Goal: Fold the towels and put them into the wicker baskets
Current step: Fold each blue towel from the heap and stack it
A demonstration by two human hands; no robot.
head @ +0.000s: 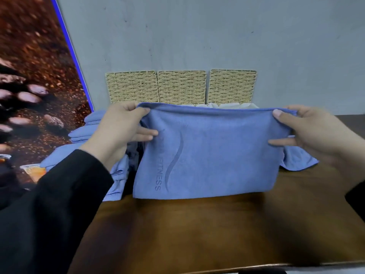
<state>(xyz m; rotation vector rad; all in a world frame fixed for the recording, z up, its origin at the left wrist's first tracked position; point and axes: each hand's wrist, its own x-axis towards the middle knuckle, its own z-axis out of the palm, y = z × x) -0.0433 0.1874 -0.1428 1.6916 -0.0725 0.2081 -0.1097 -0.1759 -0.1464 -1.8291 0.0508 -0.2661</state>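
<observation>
From my head camera, I hold the blue towel (207,155) up in the middle of the frame, its long axis running left to right between my two hands. My left hand (120,129) pinches the top left corner, thumb over the folded edge and fingers curled behind and in front of the cloth; my right hand (308,131) pinches the top right corner the same way. The towel hangs from that top edge, and its lower edge reaches the brown wooden surface (197,230); I cannot tell whether it rests there. It looks already doubled over, soft and matte, with an embossed wave and the word FITNESS running down its left part. A loose flap trails out at the lower right, under my right hand. The three wicker baskets (181,87) stand straight beyond the top edge, in the upper centre against the grey wall, both hands about equally near them. A stack of folded blue towels (85,131) lies at the left, behind my left wrist. I judge another fold is due before the basket.
</observation>
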